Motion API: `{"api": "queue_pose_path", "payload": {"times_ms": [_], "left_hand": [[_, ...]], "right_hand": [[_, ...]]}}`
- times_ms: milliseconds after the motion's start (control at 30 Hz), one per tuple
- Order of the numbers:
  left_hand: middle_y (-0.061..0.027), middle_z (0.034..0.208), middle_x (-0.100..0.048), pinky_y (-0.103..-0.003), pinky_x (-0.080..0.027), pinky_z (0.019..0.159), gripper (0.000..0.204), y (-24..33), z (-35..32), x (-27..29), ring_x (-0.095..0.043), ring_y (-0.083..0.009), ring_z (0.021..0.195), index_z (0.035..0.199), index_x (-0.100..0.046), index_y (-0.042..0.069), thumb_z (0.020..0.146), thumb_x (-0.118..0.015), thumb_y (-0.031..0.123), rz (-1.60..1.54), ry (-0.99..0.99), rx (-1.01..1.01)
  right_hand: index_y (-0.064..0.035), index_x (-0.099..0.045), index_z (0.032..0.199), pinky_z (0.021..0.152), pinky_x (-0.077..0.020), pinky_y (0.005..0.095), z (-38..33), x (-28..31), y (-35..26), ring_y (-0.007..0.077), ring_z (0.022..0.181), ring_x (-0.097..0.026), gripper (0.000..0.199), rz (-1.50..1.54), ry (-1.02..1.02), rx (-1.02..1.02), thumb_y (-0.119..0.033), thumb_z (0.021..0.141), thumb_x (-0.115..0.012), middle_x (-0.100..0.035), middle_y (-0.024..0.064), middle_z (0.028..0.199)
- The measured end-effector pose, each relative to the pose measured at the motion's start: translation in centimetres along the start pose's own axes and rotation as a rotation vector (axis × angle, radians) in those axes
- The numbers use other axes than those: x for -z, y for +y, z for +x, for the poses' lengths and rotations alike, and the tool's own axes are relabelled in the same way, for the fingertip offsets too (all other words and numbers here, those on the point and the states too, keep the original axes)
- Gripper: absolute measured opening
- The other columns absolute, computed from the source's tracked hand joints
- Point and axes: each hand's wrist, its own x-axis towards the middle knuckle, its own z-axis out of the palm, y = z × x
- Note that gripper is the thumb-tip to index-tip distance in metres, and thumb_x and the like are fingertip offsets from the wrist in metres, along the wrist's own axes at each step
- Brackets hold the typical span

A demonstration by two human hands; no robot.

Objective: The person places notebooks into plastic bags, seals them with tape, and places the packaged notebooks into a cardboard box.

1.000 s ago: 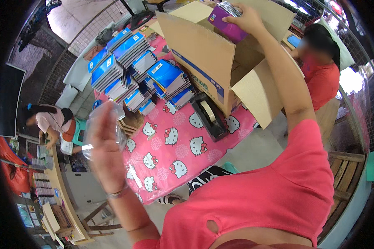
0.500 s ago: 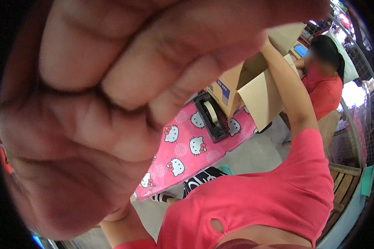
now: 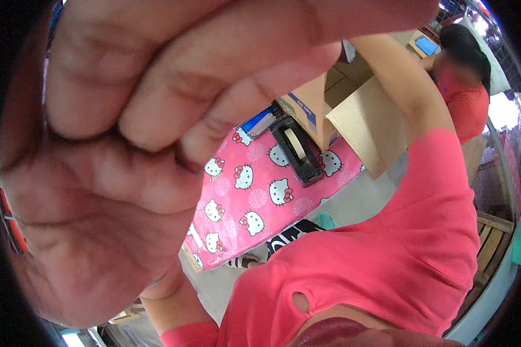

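Note:
My left hand (image 3: 127,168) fills the left and upper part of the view, very close up. Its fingers are curled in against the palm, and I see nothing held in them. From the right shoulder my right arm (image 3: 396,75) stretches forward beside an open cardboard box (image 3: 309,107). My right hand itself is hidden behind the fingers of the left. A small dark and white thing (image 3: 347,52) shows beside the right forearm, too little to name. Near the box, a black tape dispenser (image 3: 298,153) with a roll of pale tape lies on the table.
A pink cloth with white cat heads covers the table (image 3: 243,196). Blue and white flat packs (image 3: 260,122) lie by the dispenser. Across at the far right sits a person in red (image 3: 466,107), near a box with something blue (image 3: 426,46). A slatted wooden seat (image 3: 492,237) stands at right.
The view has shifted a little, and the blue and white packs have come out from behind my left hand. That hand stays curled close up. My right arm still reaches toward the box.

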Motion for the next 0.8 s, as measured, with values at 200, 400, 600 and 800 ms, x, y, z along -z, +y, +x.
{"api": "queue_pose_path", "payload": {"times_ms": [200, 400, 600, 800], "left_hand": [[-0.0243, 0.153, -0.006, -0.057, -0.003, 0.114, 0.070, -0.5, 2.3, -1.4, 0.000, -0.0469, 0.140, 0.147, -0.010, 0.000, 0.097, -0.027, 0.046, -0.052, 0.109, 0.018], [-0.0246, 0.150, -0.018, -0.056, -0.010, 0.114, 0.079, -2.3, 1.4, 3.6, -0.007, -0.0475, 0.139, 0.146, -0.022, 0.003, 0.093, -0.029, 0.060, -0.186, -0.126, 0.062], [-0.0248, 0.129, -0.053, -0.055, -0.027, 0.108, 0.070, -7.8, -6.6, 11.9, -0.038, -0.0416, 0.131, 0.128, -0.051, 0.002, 0.095, -0.027, 0.059, -0.174, 0.203, 0.208], [-0.0200, 0.120, -0.057, -0.048, -0.039, 0.101, 0.050, -10.9, -14.7, 14.4, -0.052, -0.0324, 0.116, 0.125, -0.050, 0.001, 0.101, -0.033, 0.040, -0.062, 0.667, 0.469]], "right_hand": [[-0.0129, -0.067, 0.108, 0.082, -0.0505, 0.0417, 2.6, -3.3, -0.9, 0.0311, 0.099, -0.063, 0.050, -0.104, -0.023, 0.062, -0.036, 0.066, -0.080, -0.066, 0.0123, 0.109], [-0.0140, -0.068, 0.108, 0.081, -0.0506, 0.0417, 3.8, -5.4, -2.6, 0.0302, 0.101, -0.063, 0.046, -0.147, -0.009, 0.096, -0.033, 0.068, -0.078, -0.066, 0.0109, 0.110], [-0.0152, -0.069, 0.108, 0.080, -0.0506, 0.0417, 4.5, -6.4, -3.6, 0.0292, 0.102, -0.063, 0.041, -0.175, 0.006, 0.107, -0.031, 0.071, -0.077, -0.066, 0.0096, 0.112], [-0.0182, -0.069, 0.109, 0.080, -0.0500, 0.0415, 5.2, -5.9, -2.6, 0.0267, 0.105, -0.062, 0.033, -0.119, 0.016, -0.012, -0.024, 0.076, -0.072, -0.066, 0.0061, 0.113]]}}
